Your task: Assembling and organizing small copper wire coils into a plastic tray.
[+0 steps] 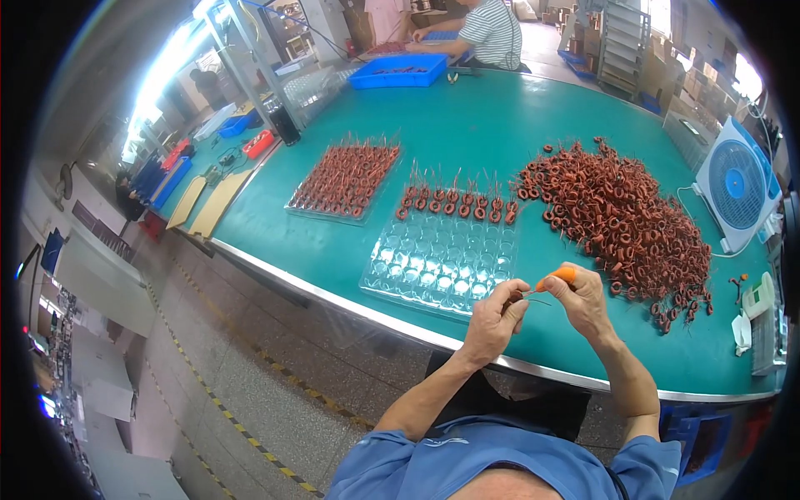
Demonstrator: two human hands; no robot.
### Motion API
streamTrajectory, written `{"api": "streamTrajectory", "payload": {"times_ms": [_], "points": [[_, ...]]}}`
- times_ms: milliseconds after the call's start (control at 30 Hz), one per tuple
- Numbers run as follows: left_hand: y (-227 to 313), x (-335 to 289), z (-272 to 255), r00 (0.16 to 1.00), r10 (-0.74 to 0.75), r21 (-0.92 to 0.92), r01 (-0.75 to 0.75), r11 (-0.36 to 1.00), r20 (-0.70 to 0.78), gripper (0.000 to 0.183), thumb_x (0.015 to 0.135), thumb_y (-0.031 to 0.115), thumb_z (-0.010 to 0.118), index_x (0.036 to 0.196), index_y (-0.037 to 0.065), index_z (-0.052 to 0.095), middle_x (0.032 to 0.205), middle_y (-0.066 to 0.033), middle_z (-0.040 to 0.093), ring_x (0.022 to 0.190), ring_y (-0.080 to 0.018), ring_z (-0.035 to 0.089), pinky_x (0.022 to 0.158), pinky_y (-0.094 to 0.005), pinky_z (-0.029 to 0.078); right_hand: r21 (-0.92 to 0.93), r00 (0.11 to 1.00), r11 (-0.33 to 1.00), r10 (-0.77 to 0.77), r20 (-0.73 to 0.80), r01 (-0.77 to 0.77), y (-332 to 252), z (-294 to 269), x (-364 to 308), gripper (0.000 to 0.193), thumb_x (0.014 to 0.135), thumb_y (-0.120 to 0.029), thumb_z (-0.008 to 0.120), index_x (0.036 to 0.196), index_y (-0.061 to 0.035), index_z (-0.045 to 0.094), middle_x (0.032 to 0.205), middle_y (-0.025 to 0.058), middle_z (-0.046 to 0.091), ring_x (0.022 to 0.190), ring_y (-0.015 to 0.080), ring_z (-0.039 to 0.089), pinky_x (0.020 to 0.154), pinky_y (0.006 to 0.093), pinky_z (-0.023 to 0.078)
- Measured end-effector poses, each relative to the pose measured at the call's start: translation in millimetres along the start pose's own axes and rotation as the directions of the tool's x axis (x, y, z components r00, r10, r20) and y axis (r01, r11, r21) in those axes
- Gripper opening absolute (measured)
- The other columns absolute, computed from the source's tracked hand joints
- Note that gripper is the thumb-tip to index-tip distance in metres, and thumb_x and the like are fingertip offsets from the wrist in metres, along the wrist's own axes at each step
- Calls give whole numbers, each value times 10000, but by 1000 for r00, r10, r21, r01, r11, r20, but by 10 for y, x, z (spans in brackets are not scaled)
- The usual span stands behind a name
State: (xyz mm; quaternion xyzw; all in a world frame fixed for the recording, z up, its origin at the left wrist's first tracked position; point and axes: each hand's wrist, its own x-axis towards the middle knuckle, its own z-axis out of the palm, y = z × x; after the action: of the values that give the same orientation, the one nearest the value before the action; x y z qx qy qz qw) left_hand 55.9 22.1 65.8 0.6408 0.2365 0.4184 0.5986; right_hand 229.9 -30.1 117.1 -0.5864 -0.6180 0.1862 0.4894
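Observation:
My left hand (pixel 490 323) is closed over the table's front edge, pinching a small wire-wound ring coil (pixel 523 293) that its fingers mostly hide. A thin wire sticks out from it toward the right. My right hand (pixel 588 302) grips an orange-handled tool (pixel 565 274), its tip close to the coil; the tip's kind is too small to tell. Just beyond my hands lies a clear plastic tray (pixel 429 271), its far rows holding reddish ring coils (pixel 463 204) with leads pointing up and its near pockets bare. To the right spreads a heap of similar coils (pixel 621 217).
Another tray, filled with coils (pixel 346 179), lies left on the green table (pixel 467 117). A fan (pixel 736 179) stands at the right edge. Farther back are a blue bin (pixel 400 71) and a person in a striped shirt (pixel 493 35). Tan boards (pixel 218 202) lie at left.

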Motion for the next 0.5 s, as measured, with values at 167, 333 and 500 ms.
{"api": "streamTrajectory", "payload": {"times_ms": [167,333,500], "points": [[-13,1,-52,993,-71,-146,83,986,91,158,1002,151,511,1102,29,519,695,13,486,579,-55,461,518,-212,378,96,999,995,-40,0,39,69,111,-11,161,904,-165,651,887,-21,719,780,17,553,704,110,499,641,248,407],[159,-79,-1,999,-29,-155,25,988,-21,110,1009,156,491,1006,46,494,694,13,462,580,-59,452,523,-217,367,461,981,867,188,52,-191,54,255,-54,194,933,-141,590,839,8,672,829,-10,565,801,86,511,739,233,400],[27,0,100,995,-80,-185,68,980,-58,101,1007,147,484,993,47,488,690,9,456,562,-66,449,509,-222,363,450,956,855,293,-10,-258,191,312,-131,204,964,-161,555,888,2,651,888,27,638,781,84,524,780,249,430]]}}
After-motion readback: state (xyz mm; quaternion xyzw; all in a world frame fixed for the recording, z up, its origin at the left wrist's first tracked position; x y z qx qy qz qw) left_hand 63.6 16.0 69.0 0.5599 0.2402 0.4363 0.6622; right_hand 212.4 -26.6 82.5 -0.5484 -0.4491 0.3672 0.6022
